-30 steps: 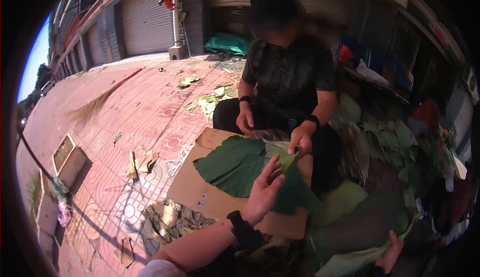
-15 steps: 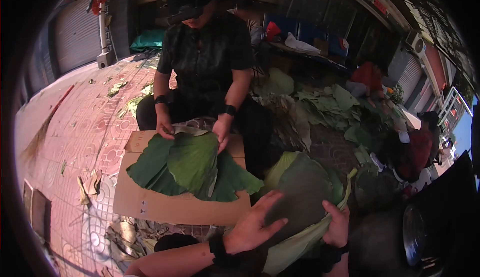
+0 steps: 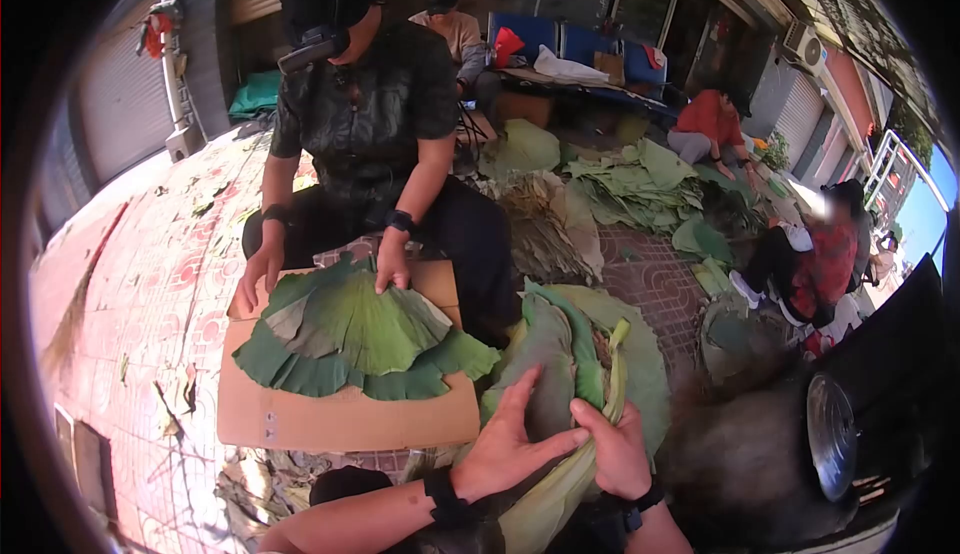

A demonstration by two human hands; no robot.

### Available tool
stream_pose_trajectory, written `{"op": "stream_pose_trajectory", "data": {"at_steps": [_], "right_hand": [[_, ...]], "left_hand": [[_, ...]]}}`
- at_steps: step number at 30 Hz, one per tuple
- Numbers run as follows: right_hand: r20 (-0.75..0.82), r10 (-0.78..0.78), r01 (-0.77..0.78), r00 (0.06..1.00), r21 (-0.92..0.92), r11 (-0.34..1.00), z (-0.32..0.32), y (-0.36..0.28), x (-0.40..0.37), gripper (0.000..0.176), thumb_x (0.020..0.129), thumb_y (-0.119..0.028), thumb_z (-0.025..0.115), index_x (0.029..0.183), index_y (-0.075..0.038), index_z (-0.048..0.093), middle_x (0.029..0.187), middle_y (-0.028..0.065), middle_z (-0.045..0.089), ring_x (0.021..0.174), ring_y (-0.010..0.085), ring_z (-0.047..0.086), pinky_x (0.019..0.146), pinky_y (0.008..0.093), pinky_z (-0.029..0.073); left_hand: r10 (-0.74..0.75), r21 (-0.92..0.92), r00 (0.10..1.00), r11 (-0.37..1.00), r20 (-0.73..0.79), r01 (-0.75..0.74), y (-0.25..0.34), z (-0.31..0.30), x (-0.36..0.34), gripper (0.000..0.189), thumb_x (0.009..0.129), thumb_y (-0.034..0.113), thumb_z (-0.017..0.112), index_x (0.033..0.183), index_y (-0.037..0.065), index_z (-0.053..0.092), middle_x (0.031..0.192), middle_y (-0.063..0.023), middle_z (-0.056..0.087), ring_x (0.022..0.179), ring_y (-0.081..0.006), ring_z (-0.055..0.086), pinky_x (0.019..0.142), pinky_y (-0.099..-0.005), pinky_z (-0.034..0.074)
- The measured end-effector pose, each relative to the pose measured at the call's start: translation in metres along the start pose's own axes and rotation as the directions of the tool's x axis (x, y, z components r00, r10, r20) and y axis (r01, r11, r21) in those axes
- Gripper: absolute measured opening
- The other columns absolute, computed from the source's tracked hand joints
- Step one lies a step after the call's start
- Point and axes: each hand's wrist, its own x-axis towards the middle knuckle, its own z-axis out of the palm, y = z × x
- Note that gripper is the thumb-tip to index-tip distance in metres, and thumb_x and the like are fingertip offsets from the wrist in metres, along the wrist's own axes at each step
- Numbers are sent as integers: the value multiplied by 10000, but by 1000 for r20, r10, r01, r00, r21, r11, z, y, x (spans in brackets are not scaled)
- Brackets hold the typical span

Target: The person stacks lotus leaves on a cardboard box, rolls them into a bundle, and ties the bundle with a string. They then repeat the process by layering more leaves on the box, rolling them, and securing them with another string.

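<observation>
pressing flat on a folded leaf with the left hand, fingers spread wide, probably to stop the fold springing open; pinching the same leaf's pale edge with the right hand, thumb against curled fingers, low near the lap, just right of the cardboard. across it, holding a fan of leaves flat with a co-worker's hands, likely against curling. counting: two own hands, one leaf in them, one cardboard sheet, two co-worker's hands, several fanned leaves too overlapped to number, three more people behind.
</observation>
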Motion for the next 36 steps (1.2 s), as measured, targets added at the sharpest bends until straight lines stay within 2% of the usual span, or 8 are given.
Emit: {"op": "stream_pose_trajectory", "data": {"at_steps": [13,14,15,22,25,26,29,36], "right_hand": [[110,1,24,994,-219,975,2,7,-6,208,840,-19,663,1043,-12,620,946,-6,643,827,56,568,741,229,466],[88,-51,69,995,-212,975,6,6,-6,198,835,-17,654,1031,-7,622,926,-14,642,810,57,572,756,230,464],[64,-35,46,997,-176,983,2,8,-4,209,842,-27,647,1047,-4,614,945,-1,641,827,72,579,770,239,466],[-162,-18,24,987,36,999,-14,-24,3,404,844,-130,599,1215,12,527,1147,110,600,1023,209,593,896,347,467],[-127,-67,82,990,119,989,-21,-30,7,479,824,-152,593,1267,5,503,1187,111,593,1067,236,586,932,371,457],[-134,-76,95,988,137,986,-34,-30,10,476,825,-150,593,1267,4,504,1189,111,593,1071,236,584,933,370,457],[-184,-115,141,976,132,981,-50,-31,12,448,832,-147,594,1248,-2,516,1186,107,592,1072,231,578,933,360,453],[-230,-101,134,968,131,982,-56,-30,15,446,826,-160,623,1232,-4,527,1177,104,597,1058,236,581,927,364,456]], "left_hand": [[-149,-431,989,893,-15,128,7,-9,2,735,921,326,615,1405,-110,277,1339,-204,464,1243,-204,457,1026,-275,373],[-177,-390,984,907,-4,161,-9,-10,3,633,956,292,546,1404,-90,311,1197,-119,556,1107,-138,513,948,-251,414],[-175,-315,983,937,-48,151,-9,-12,2,575,987,240,458,1433,-71,273,1341,-110,475,1227,-128,418,1039,-247,323],[-460,-401,853,850,-246,342,34,-82,-6,409,955,322,399,1125,-18,550,1016,-63,607,820,-118,534,741,-258,446],[-362,-522,860,842,-360,135,32,-114,-14,406,931,336,428,1139,8,546,1006,-86,619,801,-153,571,687,-301,467],[-446,-467,808,849,-385,246,37,-128,-21,411,926,322,421,1164,6,535,1065,-103,624,908,-195,615,762,-325,487],[-336,-666,901,742,-276,73,35,-161,-36,450,920,305,435,1209,-30,512,1159,-125,614,1033,-227,612,937,-349,457],[-466,-406,854,844,-230,351,55,-169,-70,397,950,254,452,1190,-41,565,1156,-74,620,1053,-146,568,946,-278,416]]}}
